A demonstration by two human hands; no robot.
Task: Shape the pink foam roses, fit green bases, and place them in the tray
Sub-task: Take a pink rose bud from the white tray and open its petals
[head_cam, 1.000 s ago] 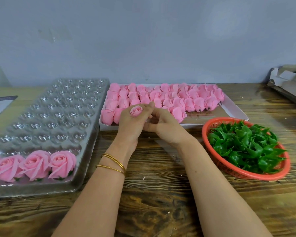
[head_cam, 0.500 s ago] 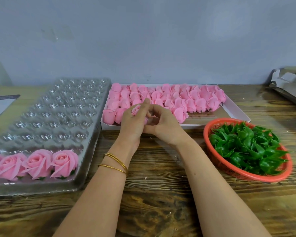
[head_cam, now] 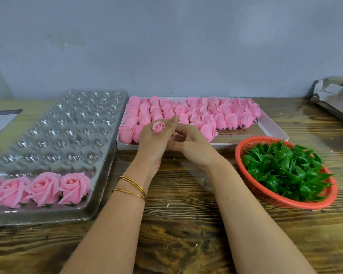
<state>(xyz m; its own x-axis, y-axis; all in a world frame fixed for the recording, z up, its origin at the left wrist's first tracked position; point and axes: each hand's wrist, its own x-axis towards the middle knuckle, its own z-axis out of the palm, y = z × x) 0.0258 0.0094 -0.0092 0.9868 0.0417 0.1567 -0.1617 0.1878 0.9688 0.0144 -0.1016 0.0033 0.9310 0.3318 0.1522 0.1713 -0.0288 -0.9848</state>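
Bud turned upward; box behind, basket right.

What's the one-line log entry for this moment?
step: shaping; left hand grips rose bud; right hand pinches its petal; green bases in basket; tray: near row started

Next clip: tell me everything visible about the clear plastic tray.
The clear plastic tray is thin, glossy moulded plastic with rows of round cups. It lies flat on the wooden table, its left end out of frame. The nearest row holds opened pink roses on green bases; every other visible cup is empty.
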